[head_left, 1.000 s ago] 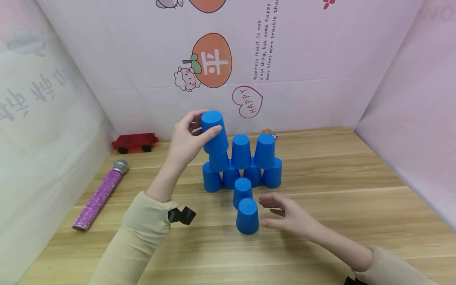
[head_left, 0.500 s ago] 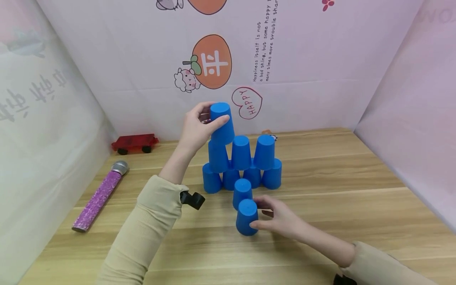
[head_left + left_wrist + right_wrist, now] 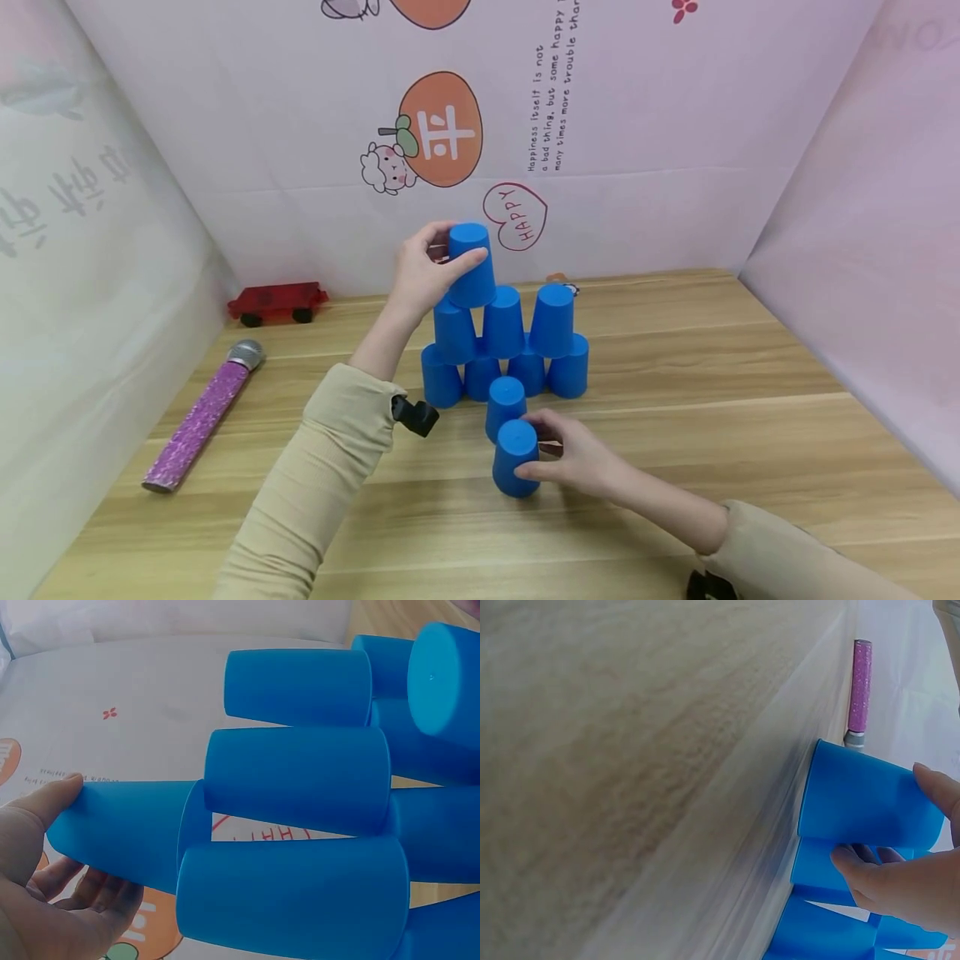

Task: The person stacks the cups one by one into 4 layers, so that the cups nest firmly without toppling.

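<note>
My left hand [image 3: 422, 271] holds an upside-down blue cup [image 3: 471, 271] between thumb and fingers. Its rim sits over the left and middle cups of the second tier; the left wrist view shows the held cup [image 3: 127, 829] meeting or almost meeting their tops. That tier has 3 inverted cups [image 3: 553, 321], standing on a bottom row of several more [image 3: 567, 371]. Nearer to me, my right hand [image 3: 581, 458] grips the front blue cup [image 3: 513, 467], thumb on one side and fingers on the other, as the right wrist view of this cup [image 3: 870, 795] shows. Directly behind stands another inverted cup [image 3: 505, 404].
A microphone with a glittery purple handle [image 3: 198, 425] lies on the wooden table [image 3: 720, 433] at the left. Behind it, a red toy car [image 3: 277, 302] stands by the printed back sheet [image 3: 637, 192]. Pale sheets also line both sides.
My left hand has carried its cup rightward, from above the left second-tier cup to between the left and middle ones. My right hand has moved left and taken hold of the front cup.
</note>
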